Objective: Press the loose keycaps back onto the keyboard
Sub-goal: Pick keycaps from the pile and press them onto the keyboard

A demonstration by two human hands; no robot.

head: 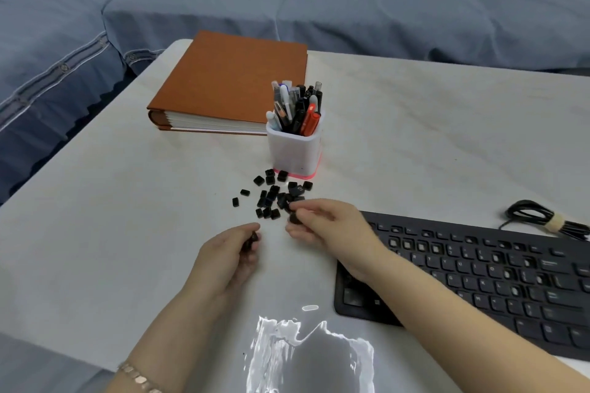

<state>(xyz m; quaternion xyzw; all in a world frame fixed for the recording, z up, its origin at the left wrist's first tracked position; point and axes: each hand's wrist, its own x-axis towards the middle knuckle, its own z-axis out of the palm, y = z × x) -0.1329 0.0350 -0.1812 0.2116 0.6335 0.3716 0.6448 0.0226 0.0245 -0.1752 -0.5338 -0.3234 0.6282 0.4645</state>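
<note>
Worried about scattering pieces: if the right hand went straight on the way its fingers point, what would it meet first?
Probably the pile of loose keycaps: the right hand points left and slightly away, fingertips at the pile's near edge. The pen holder stands behind, seemingly off that line.

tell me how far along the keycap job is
Partway. Many keys sit on the keyboard, but bare sockets show in several rows. In hand: the left hand and right hand each hold a keycap. Left: the pile of loose keycaps by the pen holder.
</note>
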